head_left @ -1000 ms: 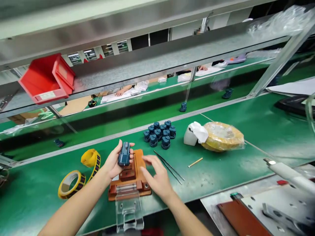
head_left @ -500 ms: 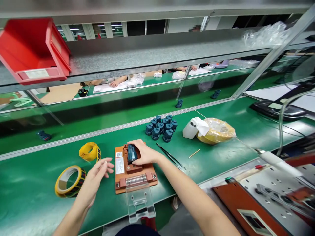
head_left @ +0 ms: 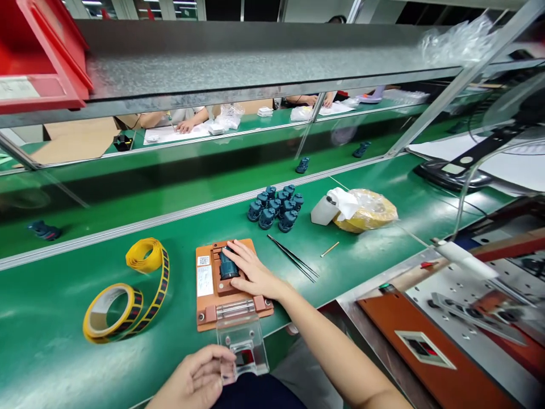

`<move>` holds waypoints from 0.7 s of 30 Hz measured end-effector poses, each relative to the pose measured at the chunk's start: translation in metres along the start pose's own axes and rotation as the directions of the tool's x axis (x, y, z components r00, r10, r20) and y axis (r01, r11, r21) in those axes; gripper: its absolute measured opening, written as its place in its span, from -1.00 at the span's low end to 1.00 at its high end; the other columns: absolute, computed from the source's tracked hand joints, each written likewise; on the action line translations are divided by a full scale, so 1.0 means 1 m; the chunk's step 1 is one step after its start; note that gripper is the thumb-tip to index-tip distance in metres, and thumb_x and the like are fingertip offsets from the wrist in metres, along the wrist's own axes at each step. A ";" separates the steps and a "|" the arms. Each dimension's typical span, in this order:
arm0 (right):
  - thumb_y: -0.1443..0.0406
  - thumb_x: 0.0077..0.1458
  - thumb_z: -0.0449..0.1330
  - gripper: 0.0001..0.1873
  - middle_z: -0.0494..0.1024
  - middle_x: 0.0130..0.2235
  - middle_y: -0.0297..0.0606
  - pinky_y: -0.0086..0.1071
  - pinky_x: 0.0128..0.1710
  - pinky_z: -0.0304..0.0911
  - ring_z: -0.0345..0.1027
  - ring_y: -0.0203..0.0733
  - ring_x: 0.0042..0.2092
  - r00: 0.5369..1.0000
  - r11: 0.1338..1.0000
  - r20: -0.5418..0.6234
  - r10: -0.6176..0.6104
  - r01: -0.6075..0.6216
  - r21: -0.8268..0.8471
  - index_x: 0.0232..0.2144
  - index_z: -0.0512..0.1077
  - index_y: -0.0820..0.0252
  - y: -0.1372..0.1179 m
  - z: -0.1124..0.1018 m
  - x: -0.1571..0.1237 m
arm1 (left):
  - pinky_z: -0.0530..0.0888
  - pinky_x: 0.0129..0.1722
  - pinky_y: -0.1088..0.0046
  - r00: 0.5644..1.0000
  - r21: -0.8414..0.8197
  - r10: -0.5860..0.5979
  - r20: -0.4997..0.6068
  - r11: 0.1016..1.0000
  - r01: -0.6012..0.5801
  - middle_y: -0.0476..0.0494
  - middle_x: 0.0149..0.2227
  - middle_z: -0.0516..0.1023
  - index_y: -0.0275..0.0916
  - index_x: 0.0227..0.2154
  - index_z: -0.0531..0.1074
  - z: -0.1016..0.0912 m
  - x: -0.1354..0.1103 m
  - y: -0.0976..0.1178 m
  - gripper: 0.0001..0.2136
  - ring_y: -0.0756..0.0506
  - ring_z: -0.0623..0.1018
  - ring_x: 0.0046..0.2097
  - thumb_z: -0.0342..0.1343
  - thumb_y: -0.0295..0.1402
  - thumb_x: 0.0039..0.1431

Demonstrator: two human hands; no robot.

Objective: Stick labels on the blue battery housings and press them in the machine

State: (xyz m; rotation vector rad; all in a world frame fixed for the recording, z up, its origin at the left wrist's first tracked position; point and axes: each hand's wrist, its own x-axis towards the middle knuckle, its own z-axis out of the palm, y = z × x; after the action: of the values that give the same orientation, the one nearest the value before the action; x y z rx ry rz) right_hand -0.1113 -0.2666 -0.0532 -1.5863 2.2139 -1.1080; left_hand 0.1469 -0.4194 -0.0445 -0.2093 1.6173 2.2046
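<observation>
An orange-brown fixture (head_left: 204,311) lies on the green bench, with a dark blue cylindrical part (head_left: 229,266) seated in its raised block. My right hand (head_left: 251,270) rests over the block's right side, fingers stretched out, fingertips and thumb touching the part. A hinged clear plastic flap (head_left: 244,335) hangs down from the fixture's front over the bench edge. My left hand (head_left: 202,372) is at the flap's lower left edge, its fingers closed on it. The palm side of my right hand is hidden.
Left of the fixture are a yellow-edged label roll (head_left: 113,309) and its coiled strip (head_left: 145,255). Black tweezers (head_left: 293,258), a thin stick (head_left: 330,249), several blue parts (head_left: 276,207) and a white bottle (head_left: 323,210) lie beyond. A metal shelf (head_left: 255,62) crosses overhead.
My left hand has moved from beside the fixture down to the clear flap and closed on its edge. My right hand's fingers have flattened out over the blue part. The view has shifted.
</observation>
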 end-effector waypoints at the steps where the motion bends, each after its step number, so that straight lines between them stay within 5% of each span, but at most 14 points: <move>1: -0.07 0.34 0.04 -0.24 -0.01 0.47 -0.13 0.06 0.42 -0.16 -0.21 0.07 0.47 0.998 1.000 -0.068 0.015 -0.016 -0.004 0.43 0.01 0.09 0.000 -0.003 -0.004 | 0.42 0.08 0.17 1.000 -0.034 -0.018 0.025 0.999 0.019 -0.28 -0.09 0.58 -0.10 0.02 0.54 -0.002 -0.001 0.007 -0.54 -0.26 0.56 0.01 0.27 0.01 0.13; 3: 0.00 0.37 0.04 -0.39 0.24 0.36 -0.09 0.04 0.36 0.00 0.03 0.07 0.38 0.954 0.993 -0.285 0.090 -0.107 -0.047 0.34 0.21 0.10 0.005 -0.012 -0.017 | 0.50 -0.05 0.20 0.996 -0.125 -0.042 0.074 0.991 0.051 -0.32 -0.09 0.58 -0.14 0.04 0.54 -0.006 -0.005 0.026 -0.46 -0.28 0.58 -0.04 0.29 0.06 0.08; 7: 0.11 0.34 0.08 -0.64 0.55 -0.01 -0.03 0.04 0.14 0.23 0.32 0.10 0.08 0.732 0.874 -0.649 0.208 -0.437 -0.212 -0.01 0.53 0.16 0.028 -0.030 -0.058 | 0.54 -0.10 0.24 0.999 -0.324 -0.027 0.039 0.945 0.038 -0.41 0.04 0.56 -0.19 0.20 0.42 -0.008 -0.001 0.076 -0.41 -0.29 0.60 -0.01 0.12 0.08 0.24; 11: 0.07 0.30 0.08 -0.58 0.52 -0.06 0.06 0.04 -0.07 0.28 0.29 0.19 -0.03 0.653 0.651 -0.713 0.256 -0.662 -0.372 -0.02 0.52 0.23 0.052 -0.030 -0.098 | 0.54 -0.02 0.25 0.992 -0.439 0.008 -0.127 0.896 -0.063 -0.43 0.11 0.53 -0.22 0.22 0.33 -0.003 0.031 0.110 -0.51 -0.27 0.60 0.05 0.04 -0.06 0.36; 15: 0.06 0.31 0.04 -0.57 0.52 -0.11 0.03 -0.07 -0.17 0.25 0.30 0.17 -0.08 0.634 0.615 -0.730 0.256 -0.690 -0.383 -0.06 0.53 0.22 0.063 -0.019 -0.110 | 0.55 -0.01 0.35 0.968 -0.428 -0.118 -0.222 0.904 0.012 -0.46 0.03 0.59 -0.38 0.00 0.45 -0.003 0.059 0.117 -0.66 -0.21 0.65 -0.03 0.15 -0.21 0.32; 18: 0.06 0.34 -0.02 -0.56 0.52 -0.13 -0.01 -0.12 -0.19 0.22 0.32 0.14 -0.10 0.640 0.637 -0.728 0.244 -0.672 -0.378 -0.09 0.53 0.21 0.063 -0.016 -0.108 | 0.55 -0.03 0.29 0.956 -0.240 -0.105 -0.275 0.970 0.037 -0.43 0.02 0.59 -0.33 0.10 0.40 -0.017 0.055 0.119 -0.57 -0.24 0.65 -0.04 0.19 -0.18 0.28; 20: 0.05 0.36 -0.05 -0.54 0.52 -0.17 -0.02 -0.13 -0.21 0.20 0.32 0.12 -0.13 0.642 0.645 -0.728 0.241 -0.667 -0.374 -0.11 0.53 0.20 0.063 -0.017 -0.106 | 0.55 -0.05 0.22 0.928 0.174 0.037 -0.372 0.984 0.030 -0.35 -0.03 0.62 -0.24 0.19 0.36 -0.041 0.045 0.126 -0.51 -0.24 0.64 -0.07 0.16 -0.14 0.28; 21: 0.05 0.36 -0.06 -0.53 0.52 -0.19 -0.03 -0.14 -0.22 0.19 0.31 0.11 -0.15 0.643 0.647 -0.727 0.243 -0.665 -0.372 -0.11 0.52 0.20 0.062 -0.018 -0.105 | 0.53 -0.02 0.19 0.889 0.442 0.151 -0.433 0.895 0.063 -0.31 -0.04 0.62 -0.20 0.20 0.37 -0.056 0.041 0.132 -0.52 -0.25 0.62 -0.06 0.13 -0.13 0.29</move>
State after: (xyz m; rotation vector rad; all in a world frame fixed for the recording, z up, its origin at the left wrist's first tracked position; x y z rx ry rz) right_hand -0.1242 -0.1571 -0.1091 -0.6074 3.4615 -0.8303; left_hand 0.0507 -0.4965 0.0395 -0.5989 2.3566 1.8261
